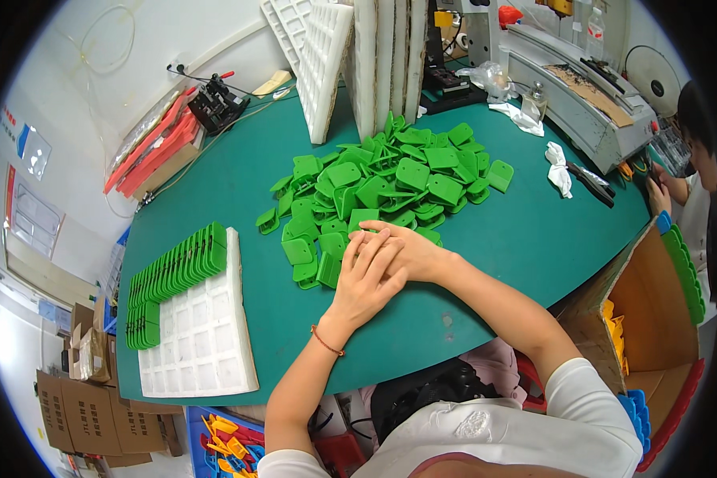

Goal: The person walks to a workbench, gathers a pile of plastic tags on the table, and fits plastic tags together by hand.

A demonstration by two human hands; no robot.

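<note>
My left hand (366,288) lies across my right hand (416,253) at the near edge of a heap of green plastic pieces (372,190). Both hands have their fingers stretched out, and I see nothing held in either. Part of the right hand is covered by the left one's fingers. The green pieces are flat, round-cornered plates joined in pairs at an angle, some with small holes. To the left, a white foam tray (195,342) with square pockets carries rows of upright green pieces (179,267) along its far and left sides.
Several white trays (390,60) stand on edge behind the heap on the green table (486,279). A black fixture (217,103) sits at the back left. Pliers (591,185) and crumpled tissue lie right, near a grey machine (573,88). A cardboard box (657,319) and a co-worker are at far right.
</note>
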